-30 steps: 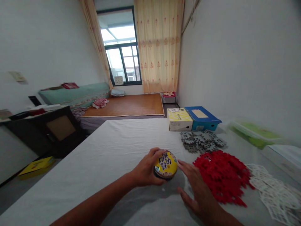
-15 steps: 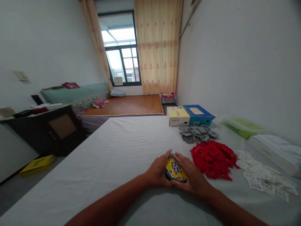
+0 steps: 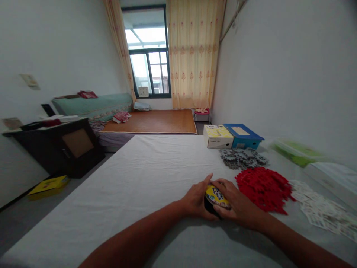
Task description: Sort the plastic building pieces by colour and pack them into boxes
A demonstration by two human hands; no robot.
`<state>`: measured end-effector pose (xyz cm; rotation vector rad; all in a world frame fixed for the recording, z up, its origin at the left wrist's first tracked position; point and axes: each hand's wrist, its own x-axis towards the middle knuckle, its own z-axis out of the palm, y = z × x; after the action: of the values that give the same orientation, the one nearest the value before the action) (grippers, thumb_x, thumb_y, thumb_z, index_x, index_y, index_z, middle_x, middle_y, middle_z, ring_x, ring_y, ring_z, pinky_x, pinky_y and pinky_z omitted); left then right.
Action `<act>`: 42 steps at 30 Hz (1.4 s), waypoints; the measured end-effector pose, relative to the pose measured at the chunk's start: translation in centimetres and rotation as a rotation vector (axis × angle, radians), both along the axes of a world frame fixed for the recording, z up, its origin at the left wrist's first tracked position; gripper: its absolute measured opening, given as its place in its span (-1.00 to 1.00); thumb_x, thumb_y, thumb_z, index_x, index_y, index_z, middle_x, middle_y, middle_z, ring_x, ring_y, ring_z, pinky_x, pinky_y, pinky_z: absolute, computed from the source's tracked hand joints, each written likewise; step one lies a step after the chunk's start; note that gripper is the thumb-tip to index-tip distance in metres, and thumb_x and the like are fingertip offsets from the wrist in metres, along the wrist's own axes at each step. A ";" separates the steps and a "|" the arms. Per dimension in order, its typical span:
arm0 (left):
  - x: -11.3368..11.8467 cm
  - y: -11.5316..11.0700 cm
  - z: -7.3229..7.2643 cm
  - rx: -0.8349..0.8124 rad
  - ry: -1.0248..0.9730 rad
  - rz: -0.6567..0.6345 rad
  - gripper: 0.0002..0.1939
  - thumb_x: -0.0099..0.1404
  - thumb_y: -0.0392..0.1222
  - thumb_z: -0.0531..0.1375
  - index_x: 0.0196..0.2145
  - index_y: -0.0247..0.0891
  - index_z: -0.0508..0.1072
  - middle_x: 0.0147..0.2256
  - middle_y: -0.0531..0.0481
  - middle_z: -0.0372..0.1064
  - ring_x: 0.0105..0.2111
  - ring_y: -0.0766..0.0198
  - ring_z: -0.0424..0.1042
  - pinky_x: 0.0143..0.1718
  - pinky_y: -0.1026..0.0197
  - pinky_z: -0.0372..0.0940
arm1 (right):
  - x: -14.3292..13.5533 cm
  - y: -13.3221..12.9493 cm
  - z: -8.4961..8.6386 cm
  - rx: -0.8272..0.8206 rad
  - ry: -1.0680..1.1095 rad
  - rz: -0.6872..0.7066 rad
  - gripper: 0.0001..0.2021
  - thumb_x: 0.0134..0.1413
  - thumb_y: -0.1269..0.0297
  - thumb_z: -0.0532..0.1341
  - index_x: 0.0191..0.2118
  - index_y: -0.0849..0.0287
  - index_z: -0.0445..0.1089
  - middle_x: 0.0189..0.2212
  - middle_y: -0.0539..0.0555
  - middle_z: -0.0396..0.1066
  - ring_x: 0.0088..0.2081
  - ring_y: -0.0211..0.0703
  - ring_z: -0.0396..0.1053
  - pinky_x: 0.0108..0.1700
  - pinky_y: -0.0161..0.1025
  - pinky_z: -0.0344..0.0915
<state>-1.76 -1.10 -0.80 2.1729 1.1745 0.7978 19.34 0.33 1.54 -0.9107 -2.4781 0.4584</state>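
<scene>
Both hands are around a small round tin with a dark side (image 3: pixel 211 207) and a yellow printed lid (image 3: pixel 216 195). My left hand (image 3: pixel 196 199) curves around its left side, the thumb and fingers closed on the dark part. From the right, my right hand (image 3: pixel 237 203) grips the lid, with fingers over the far rim and the thumb at the near rim. The lid looks tilted, and more of the dark side shows at the left. Whether the lid is loose from the tin I cannot tell. My fingers hide the far side and right edge.
Right of my hands lie a heap of red interlocking pieces (image 3: pixel 263 189), a grey heap of similar pieces (image 3: pixel 242 158) and spread white cards (image 3: pixel 320 206). Two boxes, yellow (image 3: pixel 219 137) and blue (image 3: pixel 244 136), stand behind. A green-filled clear container (image 3: pixel 299 152) sits by the wall.
The view has shifted, so the table things appear further right. The yellow lid has tipped, and more of the tin's dark side is visible. My right fingers are more curled over the rim.
</scene>
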 end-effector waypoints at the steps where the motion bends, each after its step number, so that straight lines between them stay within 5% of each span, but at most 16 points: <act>1: -0.1 0.1 0.1 -0.010 -0.014 -0.002 0.47 -0.25 0.11 0.48 0.40 -0.20 -0.34 0.25 -0.29 0.16 0.18 -0.19 0.23 0.20 -0.15 0.12 | 0.2 0.5 0.6 -0.041 0.003 0.021 -0.35 0.05 0.06 0.23 0.26 0.11 0.19 0.16 0.25 0.22 0.15 0.12 0.23 0.19 0.05 0.22; 6: -0.8 0.6 0.4 -0.030 -0.043 0.008 0.52 -0.22 0.13 0.47 0.38 -0.21 -0.50 0.25 -0.30 0.15 0.18 -0.16 0.24 0.17 -0.13 0.16 | 0.8 6.1 2.5 -0.025 0.080 -0.031 -0.37 0.10 -0.07 0.16 0.24 0.12 0.21 0.17 0.23 0.24 0.18 0.12 0.22 0.19 0.05 0.20; 12: -1.2 0.5 0.4 0.021 0.068 0.020 0.40 -0.22 0.19 0.45 0.39 -0.27 -0.22 0.28 -0.35 0.08 0.22 -0.24 0.16 0.21 -0.19 0.08 | -1.7 13.3 1.0 0.198 -0.183 -0.164 -0.32 -0.02 -0.07 0.25 0.19 0.20 0.29 0.16 0.34 0.26 0.18 0.25 0.20 0.18 0.15 0.15; 16: -1.3 0.4 0.6 0.084 0.105 -0.023 0.29 -0.17 0.22 0.42 0.37 -0.27 -0.10 0.29 -0.32 0.07 0.23 -0.22 0.13 0.23 -0.20 0.04 | -3.0 14.3 -0.3 0.127 -0.412 -0.173 -0.27 -0.05 -0.09 0.28 0.21 0.20 0.28 0.23 0.36 0.18 0.19 0.32 0.19 0.14 0.19 0.19; 21: -1.5 0.3 0.6 0.109 0.153 -0.029 0.22 -0.10 0.27 0.39 0.36 -0.24 -0.05 0.28 -0.30 0.09 0.22 -0.18 0.14 0.22 -0.19 0.06 | -1.5 13.0 -0.8 0.151 -0.335 -0.150 -0.37 0.07 -0.09 0.20 0.20 0.14 0.31 0.20 0.29 0.25 0.21 0.23 0.21 0.18 0.16 0.18; 27: -1.6 0.2 0.6 0.099 0.218 -0.026 0.18 -0.02 0.32 0.34 0.37 -0.23 -0.09 0.31 -0.31 0.03 0.27 -0.18 0.07 0.24 -0.21 0.02 | 6.5 9.0 0.7 0.189 -0.005 -0.258 -0.44 0.22 -0.11 0.03 0.21 0.10 0.28 0.21 0.19 0.27 0.23 0.11 0.20 0.25 0.12 0.14; 34: -1.6 0.1 1.0 0.127 0.270 -0.016 0.06 0.08 0.22 0.32 0.37 -0.19 -0.08 0.31 -0.27 0.03 0.27 -0.14 0.09 0.24 -0.18 0.06 | 22.5 4.0 2.9 0.094 0.219 -0.814 -0.47 0.24 -0.14 -0.04 0.10 0.06 0.37 0.11 0.21 0.38 0.15 0.17 0.30 0.17 0.12 0.24; 38: -1.8 0.7 0.5 0.196 0.276 -0.008 -0.03 0.15 0.14 0.29 0.37 -0.17 -0.07 0.29 -0.26 0.08 0.26 -0.13 0.13 0.22 -0.18 0.14 | 28.1 1.8 1.2 0.081 0.162 -0.993 -0.42 0.21 -0.18 -0.04 0.07 0.14 0.39 0.07 0.23 0.41 0.12 0.18 0.34 0.15 0.12 0.25; 42: -2.0 1.2 -0.1 0.254 0.284 -0.009 -0.08 0.20 0.11 0.26 0.37 -0.17 -0.07 0.28 -0.24 0.10 0.25 -0.10 0.16 0.20 -0.15 0.19 | 29.7 1.3 -2.0 0.162 -0.113 -0.936 -0.28 0.07 -0.26 0.07 0.17 0.21 0.30 0.16 0.32 0.30 0.20 0.23 0.22 0.23 0.13 0.13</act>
<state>-3.71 0.05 -0.88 2.5656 1.2543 0.6815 49.06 1.65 -0.43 -1.8752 -1.8348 -0.1175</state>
